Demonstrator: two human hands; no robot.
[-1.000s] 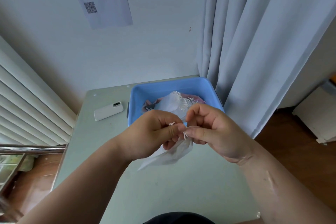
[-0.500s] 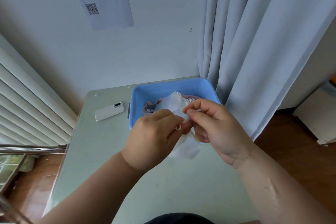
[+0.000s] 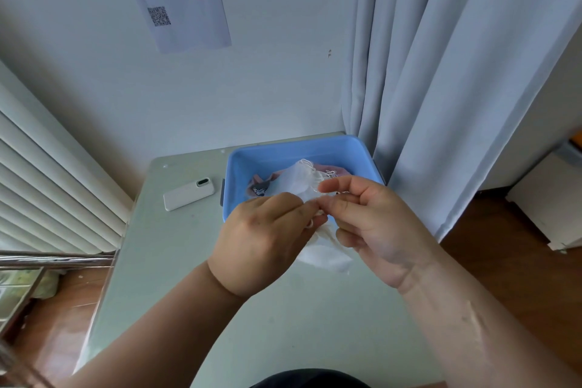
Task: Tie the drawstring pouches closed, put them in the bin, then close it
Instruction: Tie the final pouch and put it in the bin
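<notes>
- On the pale green table [image 3: 176, 261], we found bare surface to the left of our hands and nearer to us. Its left edge dropped to a wooden floor and its far edge met the wall.
- The blue bin [image 3: 302, 148] stood at the far right corner, open at the top, with the grey curtain [image 3: 441, 88] just beside its right rim.
- We held a white, translucent mesh pouch [image 3: 324, 257] over the table, just in front of the bin. Its body hung below our fingers; we could not tell whether its lower end touched the table.
- Our left hand [image 3: 264, 239] pinched the gathered neck with curled fingers, and a loop of white drawstring [image 3: 310, 224] showed at its fingertips.
- Our right hand [image 3: 374, 230] pinched the cord between thumb and forefinger, touching the left fingertips.
- Another white pouch [image 3: 293, 179] lay in the bin over pink fabric.
- A white phone [image 3: 188, 194] lay flat to the left of the bin, apart from it.
- Our hands and the held pouch hid the bin's near rim.
</notes>
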